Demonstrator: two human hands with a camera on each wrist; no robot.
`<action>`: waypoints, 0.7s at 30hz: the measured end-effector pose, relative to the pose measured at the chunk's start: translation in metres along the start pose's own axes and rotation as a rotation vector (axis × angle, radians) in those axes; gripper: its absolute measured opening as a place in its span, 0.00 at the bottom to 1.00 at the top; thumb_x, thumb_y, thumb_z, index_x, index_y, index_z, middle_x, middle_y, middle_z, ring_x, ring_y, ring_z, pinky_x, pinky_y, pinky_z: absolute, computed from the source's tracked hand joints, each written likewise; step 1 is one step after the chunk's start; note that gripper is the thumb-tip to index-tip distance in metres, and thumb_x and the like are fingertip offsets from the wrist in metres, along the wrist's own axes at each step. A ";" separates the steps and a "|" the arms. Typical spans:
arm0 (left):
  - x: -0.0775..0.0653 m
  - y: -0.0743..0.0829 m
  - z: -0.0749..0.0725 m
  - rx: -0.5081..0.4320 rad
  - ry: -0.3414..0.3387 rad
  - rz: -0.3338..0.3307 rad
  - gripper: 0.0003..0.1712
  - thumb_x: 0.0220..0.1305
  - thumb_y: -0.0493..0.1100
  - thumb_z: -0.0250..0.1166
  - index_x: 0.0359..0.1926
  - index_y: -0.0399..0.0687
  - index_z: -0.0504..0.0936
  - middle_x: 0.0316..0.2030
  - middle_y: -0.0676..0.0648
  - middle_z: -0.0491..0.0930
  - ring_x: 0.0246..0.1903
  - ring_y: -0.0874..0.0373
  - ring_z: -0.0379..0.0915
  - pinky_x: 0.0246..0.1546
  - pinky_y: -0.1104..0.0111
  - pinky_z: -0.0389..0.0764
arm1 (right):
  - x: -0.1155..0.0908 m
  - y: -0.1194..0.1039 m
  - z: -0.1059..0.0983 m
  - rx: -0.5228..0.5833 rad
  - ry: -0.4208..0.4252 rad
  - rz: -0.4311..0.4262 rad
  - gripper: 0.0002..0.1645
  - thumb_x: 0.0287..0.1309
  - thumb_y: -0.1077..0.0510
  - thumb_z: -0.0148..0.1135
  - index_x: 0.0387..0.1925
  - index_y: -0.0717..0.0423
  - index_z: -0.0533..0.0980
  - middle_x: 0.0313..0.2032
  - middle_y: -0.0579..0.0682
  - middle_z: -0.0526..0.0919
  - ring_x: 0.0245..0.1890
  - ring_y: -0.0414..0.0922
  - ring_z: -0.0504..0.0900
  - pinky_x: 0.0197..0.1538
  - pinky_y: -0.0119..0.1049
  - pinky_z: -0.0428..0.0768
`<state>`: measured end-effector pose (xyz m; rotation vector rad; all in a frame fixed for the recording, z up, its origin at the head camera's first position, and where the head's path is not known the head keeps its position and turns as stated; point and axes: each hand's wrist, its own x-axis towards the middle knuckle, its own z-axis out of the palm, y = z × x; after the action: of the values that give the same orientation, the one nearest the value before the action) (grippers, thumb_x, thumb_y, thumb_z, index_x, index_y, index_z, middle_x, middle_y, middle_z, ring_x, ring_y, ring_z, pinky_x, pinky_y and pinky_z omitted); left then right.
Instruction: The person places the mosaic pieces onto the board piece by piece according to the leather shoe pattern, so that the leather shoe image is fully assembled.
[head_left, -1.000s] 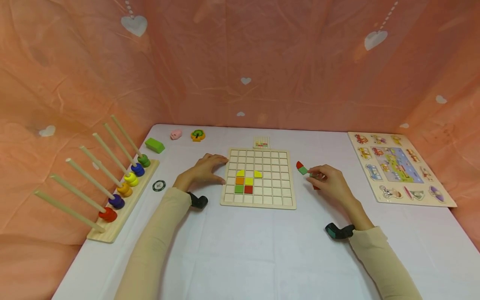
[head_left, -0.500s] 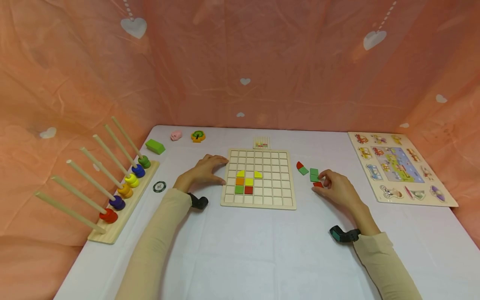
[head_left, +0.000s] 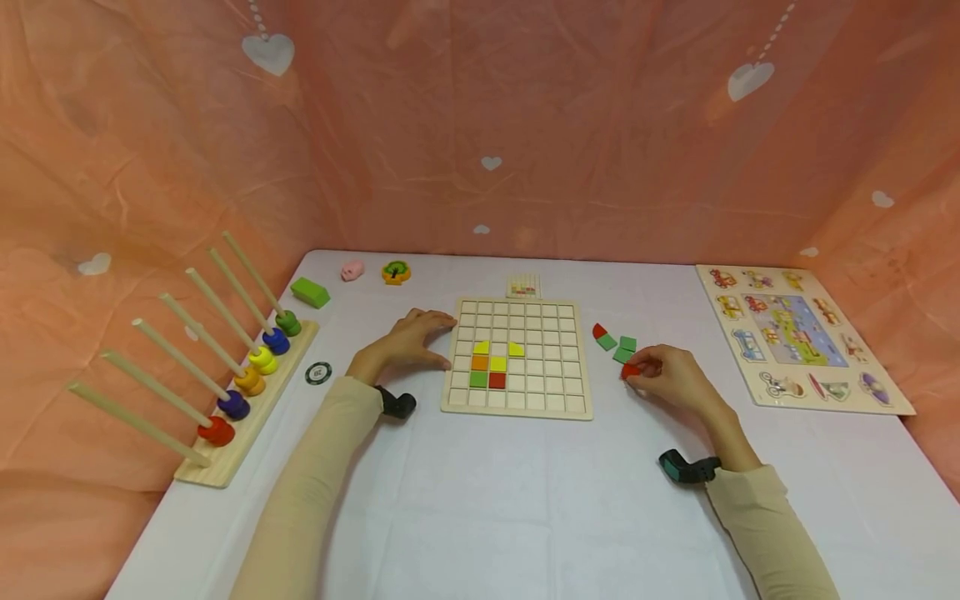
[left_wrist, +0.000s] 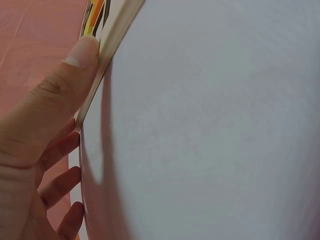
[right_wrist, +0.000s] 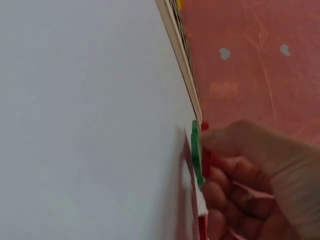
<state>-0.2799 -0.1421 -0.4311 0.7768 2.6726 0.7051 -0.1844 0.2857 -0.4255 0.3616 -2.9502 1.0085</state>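
Observation:
My left hand [head_left: 408,340] rests at the left edge of a square wooden grid board [head_left: 547,400], thumb and fingers spread and touching its rim. The thumb [left_wrist: 82,55] lies against the board's side in the left wrist view. Several coloured tiles sit in the grid, among them a dark red square [head_left: 497,380] and a yellow square [head_left: 498,363]. Right of the board, my right hand [head_left: 667,375] pinches a red tile [head_left: 629,372] between thumb and forefinger, low over the table. Close by are a green tile [head_left: 627,342] and another green tile [head_left: 622,356].
A red quarter-round tile [head_left: 599,330] touches a green tile [head_left: 607,342]. A small pattern card [head_left: 523,286] lies behind the board. Left stand a peg rack [head_left: 217,471], a green block [head_left: 310,292] and a round chip [head_left: 318,372]. A picture puzzle [head_left: 765,392] lies right.
My right hand drew back from the green tiles, uncovering them, and took hold of the red tile, shifting it slightly left. The nearer green tile shifted a little left. My left hand stayed put.

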 end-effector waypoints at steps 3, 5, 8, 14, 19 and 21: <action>-0.001 0.001 0.000 -0.005 -0.002 -0.001 0.47 0.46 0.54 0.74 0.66 0.47 0.66 0.67 0.47 0.60 0.63 0.49 0.51 0.64 0.52 0.53 | 0.005 -0.007 0.004 0.076 -0.019 -0.062 0.14 0.45 0.62 0.71 0.37 0.62 0.80 0.29 0.50 0.80 0.30 0.43 0.74 0.33 0.29 0.74; -0.001 0.001 0.000 -0.005 -0.002 -0.001 0.47 0.46 0.54 0.74 0.66 0.47 0.66 0.67 0.47 0.60 0.64 0.49 0.51 0.64 0.52 0.53 | 0.009 -0.014 0.007 0.127 -0.039 -0.113 0.14 0.44 0.63 0.71 0.37 0.61 0.80 0.30 0.49 0.79 0.30 0.42 0.73 0.33 0.29 0.73; -0.001 0.001 0.000 -0.011 -0.003 -0.009 0.47 0.46 0.54 0.74 0.66 0.48 0.66 0.67 0.47 0.60 0.64 0.49 0.51 0.64 0.52 0.53 | 0.016 -0.027 0.013 0.187 -0.062 -0.188 0.14 0.44 0.64 0.70 0.37 0.60 0.80 0.31 0.49 0.80 0.30 0.41 0.73 0.33 0.29 0.73; 0.000 -0.001 0.001 -0.018 -0.009 -0.020 0.47 0.46 0.54 0.74 0.66 0.49 0.65 0.67 0.49 0.60 0.64 0.50 0.50 0.65 0.53 0.53 | 0.032 -0.056 0.031 0.254 -0.076 -0.305 0.14 0.46 0.63 0.70 0.38 0.59 0.80 0.33 0.50 0.82 0.30 0.40 0.74 0.33 0.30 0.73; 0.000 -0.002 0.001 -0.014 -0.008 -0.022 0.47 0.46 0.55 0.74 0.66 0.50 0.65 0.67 0.49 0.59 0.64 0.51 0.50 0.65 0.54 0.53 | 0.043 -0.074 0.054 0.243 -0.029 -0.357 0.14 0.46 0.60 0.72 0.38 0.57 0.81 0.34 0.49 0.83 0.28 0.40 0.73 0.30 0.29 0.73; 0.000 -0.002 0.001 -0.014 -0.006 -0.018 0.47 0.46 0.55 0.74 0.66 0.50 0.65 0.67 0.49 0.59 0.64 0.51 0.50 0.64 0.53 0.54 | 0.045 -0.079 0.063 0.216 -0.011 -0.365 0.14 0.46 0.59 0.72 0.38 0.56 0.82 0.34 0.47 0.83 0.27 0.39 0.73 0.29 0.29 0.72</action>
<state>-0.2801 -0.1429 -0.4331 0.7490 2.6636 0.7149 -0.2070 0.1769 -0.4246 0.8714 -2.6430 1.2673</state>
